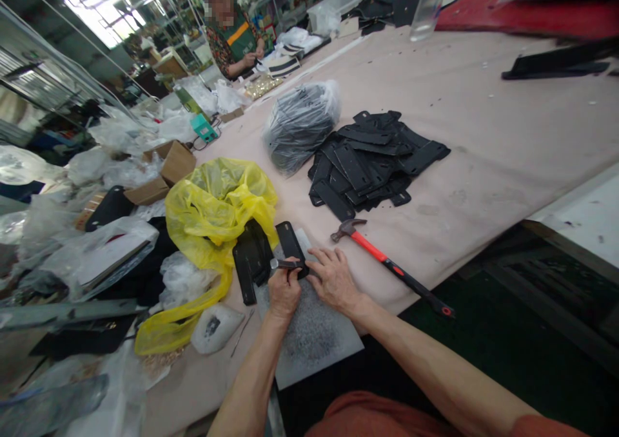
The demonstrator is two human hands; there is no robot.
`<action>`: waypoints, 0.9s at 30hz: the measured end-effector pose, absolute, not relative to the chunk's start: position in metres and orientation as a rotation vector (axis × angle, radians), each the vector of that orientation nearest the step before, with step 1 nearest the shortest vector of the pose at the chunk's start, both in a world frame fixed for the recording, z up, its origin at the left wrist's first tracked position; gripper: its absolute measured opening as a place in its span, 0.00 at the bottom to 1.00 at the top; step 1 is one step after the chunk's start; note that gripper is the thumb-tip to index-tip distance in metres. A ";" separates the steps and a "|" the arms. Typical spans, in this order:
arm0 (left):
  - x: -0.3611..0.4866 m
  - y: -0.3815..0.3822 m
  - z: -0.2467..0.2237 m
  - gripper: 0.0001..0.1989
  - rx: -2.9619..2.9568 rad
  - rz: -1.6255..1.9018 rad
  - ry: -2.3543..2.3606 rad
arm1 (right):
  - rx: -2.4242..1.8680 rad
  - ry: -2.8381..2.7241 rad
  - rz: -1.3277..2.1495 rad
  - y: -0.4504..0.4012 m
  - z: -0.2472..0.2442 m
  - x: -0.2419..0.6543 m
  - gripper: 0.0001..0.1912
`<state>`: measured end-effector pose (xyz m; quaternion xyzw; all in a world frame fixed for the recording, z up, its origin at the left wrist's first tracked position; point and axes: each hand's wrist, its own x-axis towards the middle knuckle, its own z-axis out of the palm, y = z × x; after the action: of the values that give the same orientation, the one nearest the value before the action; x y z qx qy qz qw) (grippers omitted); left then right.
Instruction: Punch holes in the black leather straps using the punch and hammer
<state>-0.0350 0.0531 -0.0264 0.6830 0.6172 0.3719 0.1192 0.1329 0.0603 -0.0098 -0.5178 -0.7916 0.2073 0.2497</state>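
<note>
My left hand (284,290) is closed around a short metal punch-like tool (285,264), held over the near end of a black strip (290,240). Fingers slightly bent and apart, my right hand (334,279) rests its fingertips at the strip's right edge. Under both lies a speckled grey board (312,334). More black strips (252,256) are stacked just left of it. A hammer (382,256) with a red and black handle lies to the right of my right hand. Beyond it is a heap of black strips (362,160).
Left of the strips sit a yellow plastic bag (217,198) and a white lump (216,329). A filled clear bag (302,124) stands behind. Clear bags and a cardboard box (176,163) crowd the left. A person (236,34) works at the far side.
</note>
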 end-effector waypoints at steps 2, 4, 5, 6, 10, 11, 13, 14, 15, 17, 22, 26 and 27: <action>-0.034 0.053 -0.026 0.09 2.021 1.052 1.811 | -1.465 -2.145 0.499 0.063 -0.003 0.148 0.15; -0.034 0.054 -0.027 0.09 2.040 1.036 1.816 | -1.603 -2.113 0.385 0.064 0.003 0.171 0.16; -0.034 0.053 -0.028 0.09 2.049 1.027 1.820 | -1.694 -2.105 0.327 0.064 0.004 0.185 0.18; -0.034 0.053 -0.028 0.09 2.058 1.019 1.825 | -1.788 -2.109 0.281 0.064 0.005 0.200 0.20; -0.032 0.053 -0.029 0.07 2.076 0.970 1.854 | -2.062 -2.195 0.332 0.059 0.001 0.250 0.12; -0.032 0.052 -0.028 0.07 2.068 0.957 1.863 | -2.099 -2.177 0.438 0.057 -0.001 0.258 0.09; -0.031 0.052 -0.025 0.06 2.046 0.934 1.886 | -2.125 -2.014 0.802 0.051 -0.003 0.266 0.06; -0.030 0.051 -0.024 0.06 2.036 0.927 1.898 | -2.093 -1.857 1.060 0.048 -0.003 0.266 0.05; -0.030 0.051 -0.023 0.05 2.031 0.926 1.906 | -2.025 -1.662 1.343 0.044 -0.003 0.264 0.05; -0.030 0.050 -0.022 0.05 2.031 0.943 1.907 | -1.852 -1.218 1.795 0.037 0.000 0.257 0.06; -0.031 0.049 -0.025 0.05 2.040 0.992 1.883 | -1.748 -0.939 1.882 0.040 0.063 0.235 0.13; -0.031 0.049 -0.026 0.06 2.046 0.993 1.884 | -1.413 -1.399 1.102 0.055 0.161 0.221 0.16; -0.031 0.049 -0.025 0.06 2.046 0.992 1.884 | -1.309 -1.422 0.847 0.057 0.178 0.217 0.14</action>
<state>-0.0308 0.0491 -0.0253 0.6898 0.6352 0.3344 0.0945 0.2172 0.0572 0.1776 -0.5397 -0.5863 0.3492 0.4929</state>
